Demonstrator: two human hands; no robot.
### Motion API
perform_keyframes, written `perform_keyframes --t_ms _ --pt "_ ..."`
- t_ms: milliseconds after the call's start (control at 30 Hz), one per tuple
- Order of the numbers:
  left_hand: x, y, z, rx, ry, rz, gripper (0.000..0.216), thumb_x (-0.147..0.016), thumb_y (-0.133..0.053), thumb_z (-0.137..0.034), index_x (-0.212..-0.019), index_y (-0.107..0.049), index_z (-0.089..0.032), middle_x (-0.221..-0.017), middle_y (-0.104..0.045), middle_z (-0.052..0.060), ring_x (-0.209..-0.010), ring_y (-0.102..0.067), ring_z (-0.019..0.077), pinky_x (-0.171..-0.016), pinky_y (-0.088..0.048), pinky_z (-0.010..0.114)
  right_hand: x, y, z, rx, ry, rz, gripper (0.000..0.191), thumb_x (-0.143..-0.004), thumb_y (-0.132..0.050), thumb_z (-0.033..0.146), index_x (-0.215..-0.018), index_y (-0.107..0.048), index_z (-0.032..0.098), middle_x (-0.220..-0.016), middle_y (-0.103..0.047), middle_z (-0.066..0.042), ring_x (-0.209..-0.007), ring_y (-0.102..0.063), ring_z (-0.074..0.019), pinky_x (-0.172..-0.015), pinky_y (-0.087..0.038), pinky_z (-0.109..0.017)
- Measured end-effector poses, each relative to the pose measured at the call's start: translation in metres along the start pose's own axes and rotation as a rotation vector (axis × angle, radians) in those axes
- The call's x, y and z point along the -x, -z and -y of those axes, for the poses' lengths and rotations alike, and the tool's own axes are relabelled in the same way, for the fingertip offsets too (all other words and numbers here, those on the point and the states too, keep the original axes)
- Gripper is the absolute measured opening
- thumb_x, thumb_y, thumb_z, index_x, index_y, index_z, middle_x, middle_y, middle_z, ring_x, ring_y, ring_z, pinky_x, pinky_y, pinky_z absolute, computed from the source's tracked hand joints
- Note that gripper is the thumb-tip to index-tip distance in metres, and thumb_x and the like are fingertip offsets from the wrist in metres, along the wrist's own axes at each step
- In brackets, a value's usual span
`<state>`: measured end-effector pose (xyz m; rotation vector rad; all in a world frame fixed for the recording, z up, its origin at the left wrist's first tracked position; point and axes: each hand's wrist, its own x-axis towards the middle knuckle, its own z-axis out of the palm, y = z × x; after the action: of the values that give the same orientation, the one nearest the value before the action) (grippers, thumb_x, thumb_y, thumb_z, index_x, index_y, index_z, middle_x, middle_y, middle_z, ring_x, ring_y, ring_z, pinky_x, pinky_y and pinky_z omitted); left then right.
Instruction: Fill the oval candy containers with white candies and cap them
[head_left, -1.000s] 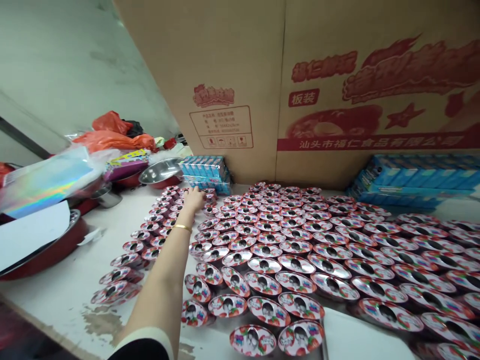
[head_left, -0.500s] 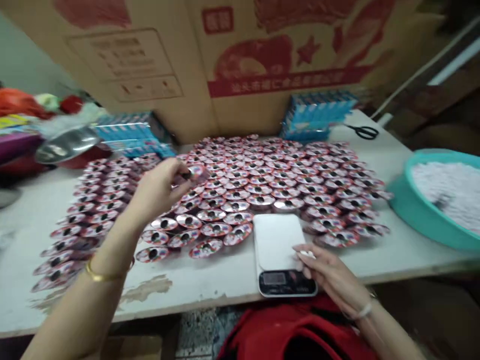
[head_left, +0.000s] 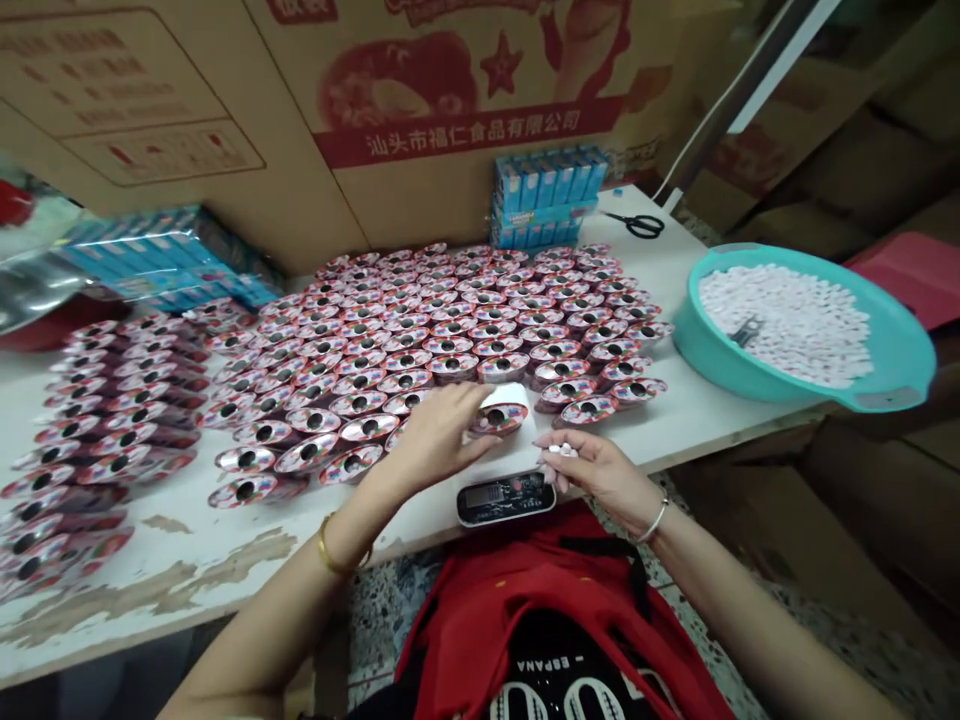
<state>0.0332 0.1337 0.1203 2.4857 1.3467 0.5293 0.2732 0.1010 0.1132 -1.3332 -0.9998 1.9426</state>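
Note:
My left hand (head_left: 435,435) has its fingers around one end of a small oval-topped container (head_left: 508,417), printed red and white with a round hole in its top. That container is over the white plate of a digital kitchen scale (head_left: 504,500); whether it touches the plate I cannot tell. Beside the scale's right side, my right hand (head_left: 604,475) is closed on several small white tablets (head_left: 564,450), which show between thumb and fingers. Rows of matching oval containers (head_left: 405,360) stand behind and left of the scale, their holes facing up.
On the right is a turquoise basin (head_left: 750,370) full of white pieces, a metal tool (head_left: 746,330) lying in it. Black-handled scissors (head_left: 643,226) and blue boxes (head_left: 551,195) are at the back, before a large carton (head_left: 420,215). A metal bowl (head_left: 45,290) stands far left.
My left hand has carried a container from the rows on the left over to the scale. My right hand still holds white tablets by the scale. The view has shifted right.

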Motion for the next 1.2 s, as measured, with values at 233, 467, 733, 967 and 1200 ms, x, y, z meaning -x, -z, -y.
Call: perform_keyframes --t_ms 233,467,733,967,1200 --pt "0.096 -0.017 0.001 0.125 0.304 -0.349 0.012 -0.089 -0.055 -0.027 -0.099 -0.059 -0.02 -0.086 -0.065 0.003 -0.077 -0.06 0.0133 -0.073 -0.047 0.026 -0.001 0.006 0.019 0.145 0.045 0.072 0.04 -0.069 -0.076 0.045 -0.092 -0.066 0.014 -0.069 -0.065 -0.002 -0.056 -0.051 -0.0095 -0.056 -0.042 -0.024" --pt "0.16 -0.085 0.007 0.106 0.549 -0.387 0.019 -0.089 -0.052 -0.03 -0.104 -0.058 -0.02 -0.084 -0.062 0.005 -0.079 -0.06 0.0164 -0.074 -0.049 0.03 -0.023 -0.008 0.045 0.377 0.193 0.136 0.024 -0.078 -0.067 0.033 -0.093 -0.065 0.013 -0.06 -0.06 0.0 -0.05 -0.048 -0.0087 -0.05 -0.038 -0.023" --pt "0.163 -0.094 0.011 0.085 0.566 -0.388 0.026 -0.089 -0.051 -0.031 -0.112 -0.056 -0.02 -0.086 -0.062 0.005 -0.078 -0.059 0.0174 -0.078 -0.049 0.033 -0.052 -0.037 0.058 0.967 0.432 0.084 0.013 -0.084 -0.056 0.007 -0.085 -0.067 0.015 -0.073 -0.062 -0.002 -0.068 -0.057 -0.0134 -0.068 -0.045 -0.027" --pt "0.166 -0.097 0.016 0.073 0.515 -0.401 0.022 -0.088 -0.053 -0.027 -0.108 -0.057 -0.02 -0.083 -0.061 0.005 -0.078 -0.057 0.0185 -0.076 -0.047 0.033 -0.056 -0.05 0.057 1.278 0.459 0.098 0.02 -0.085 -0.054 0.001 -0.095 -0.067 0.011 -0.09 -0.059 -0.008 -0.085 -0.056 -0.0179 -0.08 -0.043 -0.029" --pt "0.165 -0.096 0.016 0.062 0.506 -0.397 0.02 -0.088 -0.053 -0.027 -0.106 -0.058 -0.02 -0.082 -0.06 0.004 -0.077 -0.057 0.0181 -0.075 -0.046 0.031 -0.056 -0.052 0.058 1.269 0.455 0.111 0.019 -0.084 -0.054 0.0 -0.095 -0.066 0.01 -0.093 -0.059 -0.009 -0.089 -0.055 -0.0188 -0.084 -0.042 -0.03"
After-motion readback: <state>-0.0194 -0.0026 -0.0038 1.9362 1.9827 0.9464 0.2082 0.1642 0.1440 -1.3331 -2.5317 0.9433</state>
